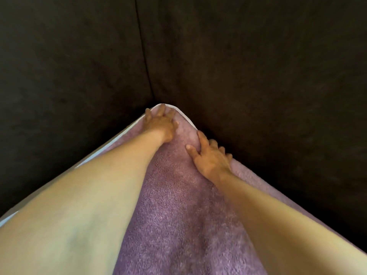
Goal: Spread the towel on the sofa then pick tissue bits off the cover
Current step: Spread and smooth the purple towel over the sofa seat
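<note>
A purple terry towel (pixel 178 215) with a pale border lies over the dark sofa (pixel 258 66), its far corner pushed into the angle where the cushions meet. My left hand (pixel 160 124) presses flat on that far corner, fingers spread. My right hand (pixel 210 155) rests a little nearer on the towel's right edge, fingers apart, fingertips at the hem. Neither hand holds anything. No tissue bits show on the visible cloth.
The sofa's dark brown backrest fills the upper half, with a seam (pixel 145 56) running down to the corner. My bare forearms cross much of the towel's lower part and hide its left side.
</note>
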Demonstrator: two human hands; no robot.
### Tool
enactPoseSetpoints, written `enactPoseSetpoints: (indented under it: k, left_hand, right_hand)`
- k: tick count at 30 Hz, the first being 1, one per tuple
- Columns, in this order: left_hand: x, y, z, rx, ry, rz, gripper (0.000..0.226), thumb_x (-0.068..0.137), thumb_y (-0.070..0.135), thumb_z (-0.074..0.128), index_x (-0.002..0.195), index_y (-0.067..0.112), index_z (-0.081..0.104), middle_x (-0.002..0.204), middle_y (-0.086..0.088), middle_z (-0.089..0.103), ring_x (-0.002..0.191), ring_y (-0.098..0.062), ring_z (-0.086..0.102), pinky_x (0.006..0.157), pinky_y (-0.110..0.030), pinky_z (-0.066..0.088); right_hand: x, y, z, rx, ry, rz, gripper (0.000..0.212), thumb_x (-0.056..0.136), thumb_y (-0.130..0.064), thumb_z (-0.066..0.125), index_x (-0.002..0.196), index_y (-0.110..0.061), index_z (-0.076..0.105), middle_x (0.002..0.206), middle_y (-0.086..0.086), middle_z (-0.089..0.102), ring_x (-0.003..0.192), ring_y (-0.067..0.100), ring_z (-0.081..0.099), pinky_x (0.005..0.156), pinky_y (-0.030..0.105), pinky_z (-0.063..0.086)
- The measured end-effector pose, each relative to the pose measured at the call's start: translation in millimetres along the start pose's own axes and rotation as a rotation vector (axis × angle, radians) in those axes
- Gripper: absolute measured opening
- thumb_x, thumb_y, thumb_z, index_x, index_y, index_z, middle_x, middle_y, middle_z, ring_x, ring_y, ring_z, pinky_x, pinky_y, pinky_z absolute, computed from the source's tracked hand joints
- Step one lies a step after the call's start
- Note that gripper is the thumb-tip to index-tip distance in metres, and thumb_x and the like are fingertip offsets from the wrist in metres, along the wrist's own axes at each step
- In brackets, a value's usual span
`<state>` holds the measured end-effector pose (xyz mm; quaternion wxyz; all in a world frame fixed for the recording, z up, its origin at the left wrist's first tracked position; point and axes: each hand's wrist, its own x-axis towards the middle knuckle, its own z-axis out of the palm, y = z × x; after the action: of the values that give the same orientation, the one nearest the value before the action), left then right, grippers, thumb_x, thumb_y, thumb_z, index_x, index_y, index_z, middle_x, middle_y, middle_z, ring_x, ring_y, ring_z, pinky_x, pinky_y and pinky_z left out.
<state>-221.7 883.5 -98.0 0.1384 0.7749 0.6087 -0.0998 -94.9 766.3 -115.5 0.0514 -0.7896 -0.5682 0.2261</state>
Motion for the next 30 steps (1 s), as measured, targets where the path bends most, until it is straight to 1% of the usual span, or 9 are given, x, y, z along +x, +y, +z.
enactPoseSetpoints:
  k: [3,8,12,16,18,20,22,25,30]
  left_hand:
    - [-12,-19,0,-0.138,-0.004,-0.004,0.053,0.099,0.035,0.024,0.147,0.027,0.005,0.159,-0.006,-0.007,0.143,-0.036,-0.008,0.119,-0.04,-0.002]
    - [-57,-87,6,-0.301,0.003,0.034,0.052,0.1,0.024,0.031,0.147,0.026,0.01,0.159,-0.007,0.002,0.145,-0.029,-0.001,0.117,-0.033,0.002]
    - [-92,-117,12,-0.288,-0.044,-0.004,0.053,0.1,0.019,0.029,0.148,0.027,0.005,0.159,-0.006,0.0,0.145,-0.025,0.0,0.119,-0.034,0.003]
    - [-124,-127,5,-0.26,-0.051,-0.081,0.053,0.1,0.02,0.03,0.147,0.029,0.006,0.159,-0.003,-0.002,0.145,-0.024,-0.001,0.119,-0.036,0.008]
    - [-136,-124,13,-0.216,0.041,-0.061,0.052,0.1,0.021,0.032,0.146,0.031,0.012,0.159,-0.003,0.001,0.145,-0.026,0.0,0.118,-0.04,0.012]
    - [-155,-136,24,-0.133,0.044,-0.039,0.053,0.099,0.02,0.033,0.146,0.034,0.014,0.159,-0.001,0.003,0.145,-0.025,0.003,0.118,-0.042,0.013]
    - [-189,-168,27,-0.101,-0.047,-0.117,0.061,0.096,0.014,0.037,0.146,0.037,0.01,0.159,-0.002,0.005,0.145,-0.026,0.008,0.118,-0.042,0.017]
    - [-234,-207,31,-0.15,-0.08,-0.268,0.069,0.091,0.009,0.039,0.145,0.041,0.01,0.157,-0.002,0.014,0.14,-0.029,0.021,0.114,-0.039,0.026]
    - [-282,-246,32,-0.279,0.08,-0.349,0.057,0.086,0.002,0.046,0.139,0.022,0.039,0.129,-0.012,0.051,0.116,-0.033,0.049,0.096,-0.04,0.044]
  right_hand:
    - [0,1,4,-0.001,0.029,-0.01,0.057,0.089,-0.061,0.017,0.141,-0.039,0.007,0.142,0.011,0.035,0.124,0.038,0.033,0.102,0.057,0.023]
    - [-4,-6,-1,-0.06,0.045,0.027,0.054,0.093,-0.053,0.017,0.143,-0.035,0.008,0.147,0.007,0.028,0.131,0.035,0.025,0.109,0.063,0.013]
    - [-29,-38,-5,-0.161,0.012,0.154,0.052,0.098,-0.038,0.018,0.145,-0.029,-0.001,0.156,0.007,0.007,0.141,0.035,0.004,0.11,0.066,0.0]
    - [-93,-72,16,-0.103,-0.019,-0.156,0.053,0.098,-0.039,0.02,0.144,-0.035,-0.006,0.158,0.0,-0.011,0.142,0.034,-0.012,0.106,0.07,-0.005]
    - [-114,-83,36,-0.099,-0.075,-0.276,0.054,0.097,-0.041,0.023,0.142,-0.041,-0.007,0.157,-0.003,-0.013,0.143,0.033,-0.014,0.103,0.072,-0.008]
    - [-131,-97,50,-0.15,-0.177,-0.351,0.054,0.097,-0.04,0.026,0.142,-0.041,-0.003,0.158,-0.003,-0.012,0.142,0.034,-0.015,0.101,0.074,-0.01]
    - [-153,-117,54,-0.172,-0.254,-0.359,0.054,0.096,-0.037,0.028,0.143,-0.038,0.0,0.158,-0.001,-0.01,0.142,0.035,-0.015,0.102,0.073,-0.009]
    - [-187,-126,62,-0.154,-0.22,-0.31,0.055,0.097,-0.036,0.028,0.144,-0.036,0.001,0.158,0.001,-0.004,0.144,0.032,-0.007,0.106,0.069,-0.005]
    - [-254,-143,88,-0.142,-0.393,-0.393,0.052,0.096,-0.039,0.028,0.143,-0.038,0.005,0.158,-0.001,-0.008,0.143,0.03,-0.013,0.105,0.068,-0.007]
